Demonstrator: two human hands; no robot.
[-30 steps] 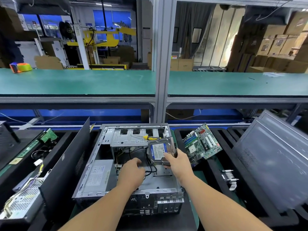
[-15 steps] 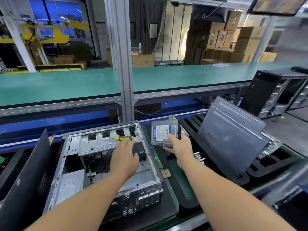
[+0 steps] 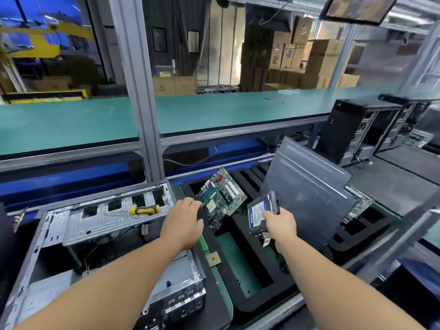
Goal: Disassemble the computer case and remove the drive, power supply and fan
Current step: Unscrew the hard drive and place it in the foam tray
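- While our right hand (image 3: 281, 225) grips one grey metal hard drive with a blue-and-white label (image 3: 260, 214), fingers curled round its near edge, we hold it clear of the case, above the black foam tray (image 3: 252, 279) on the right.
- Our left hand (image 3: 184, 223) hangs with relaxed fingers, holding nothing, over the right wall of the one opened silver steel computer case (image 3: 100, 225).
- We count one yellow-and-black screwdriver (image 3: 144, 209) lying on the case's far bracket.
- We count one green motherboard (image 3: 221, 197) propped tilted in the tray, just left of the drive.
- One dark grey side panel (image 3: 307, 186) leans behind the drive on the right; a second circuit board (image 3: 358, 206) peeks out beyond it.
- Two black tower cases (image 3: 362, 129) stand at the far right.
- One small square gold-coloured chip (image 3: 213, 259) lies near the case's right side.
- Compared with half a second ago, the drive has travelled farther right and lower, now in front of the panel, and our left hand has left the case interior.
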